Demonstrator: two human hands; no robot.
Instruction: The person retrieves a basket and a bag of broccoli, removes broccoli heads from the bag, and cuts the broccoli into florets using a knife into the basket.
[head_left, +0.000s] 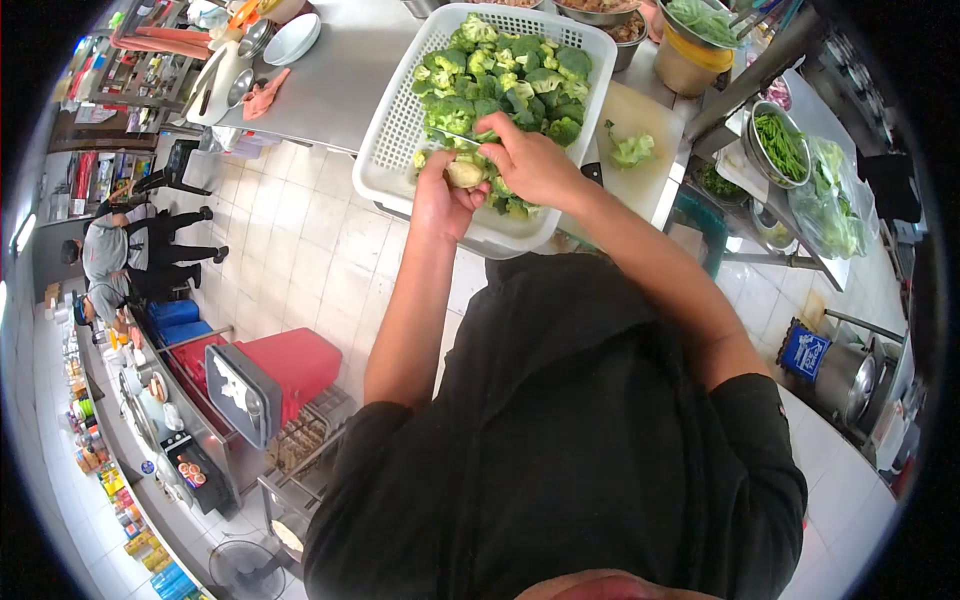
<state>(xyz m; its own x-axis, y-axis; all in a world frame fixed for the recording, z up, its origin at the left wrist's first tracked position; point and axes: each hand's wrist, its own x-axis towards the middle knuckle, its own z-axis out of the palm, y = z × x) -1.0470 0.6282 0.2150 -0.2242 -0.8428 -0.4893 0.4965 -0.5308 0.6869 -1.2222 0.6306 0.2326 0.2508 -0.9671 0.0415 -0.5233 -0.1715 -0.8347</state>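
Observation:
A white perforated basket (pixel 391 125) full of cut broccoli (pixel 490 75) stands at the edge of the steel counter. Over its near part, my left hand (pixel 447 197) holds a broccoli piece (pixel 466 172) with its pale stem side up. My right hand (pixel 525 160) is closed on a small knife (pixel 455 135), whose thin blade points left above the florets. The knife's handle is mostly hidden in my fingers. On the white cutting board (pixel 645 115) to the right lies a light green broccoli piece (pixel 631 150), near a dark knife handle (pixel 592 173).
A steel counter (pixel 335 60) extends left, with a pink cloth (pixel 264 95) and white bowls (pixel 292 40). Bowls and a bucket (pixel 688 65) stand at the back right. Green beans (pixel 780 145) fill a colander further right. A red bin (pixel 290 365) and two people (pixel 130 250) are at left.

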